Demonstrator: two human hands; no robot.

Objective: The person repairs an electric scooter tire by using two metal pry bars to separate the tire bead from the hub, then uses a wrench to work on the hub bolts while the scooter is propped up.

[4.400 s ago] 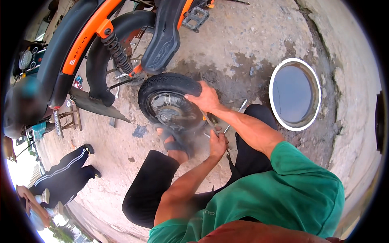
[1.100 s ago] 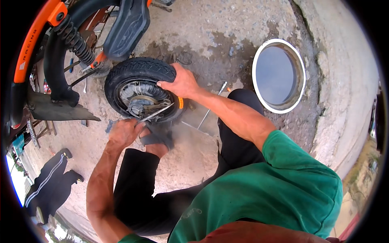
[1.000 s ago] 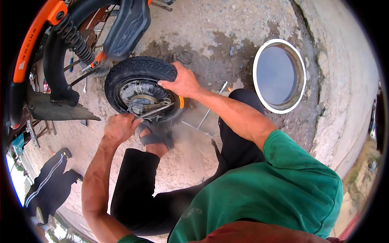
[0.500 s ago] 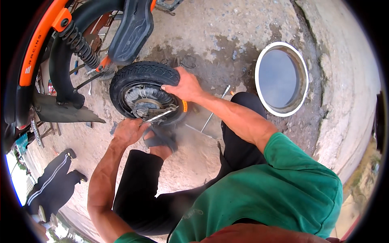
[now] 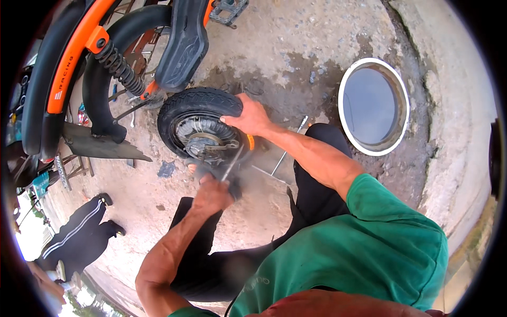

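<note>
A person in a green T-shirt [image 5: 338, 248] and black trousers [image 5: 322, 185] works over a black-tyred wheel with a grey metal hub [image 5: 198, 129] on a rough concrete floor [image 5: 327, 39]. The wheel sits tilted near the middle of the scene, hub side toward the person, just below the black footboard [image 5: 183, 47] of an orange-and-black two-wheeler [image 5: 79, 55].

The right hand [image 5: 251, 115] grips the tyre at its upper right, thumb on the sidewall and fingers over the tread. The left hand [image 5: 213, 194] is closed around a slender silver metal bar [image 5: 233, 162], which slants up toward the wheel's lower right edge; whether its tip touches the tyre cannot be told. A short orange strip [image 5: 251, 141] shows on that side of the wheel.

To the right, well apart from the wheel, a round white-rimmed basin [image 5: 376, 152] holds grey-blue water [image 5: 372, 105], its smooth face crossed at the left by a thin dark line. The inner wall is stained brownish above the water, and damp patches darken the concrete to the left of the basin.

A thin metal T-shaped tool [image 5: 280, 159] lies between wheel and knee. At far left is another person in dark, white-striped trousers [image 5: 79, 230].
</note>
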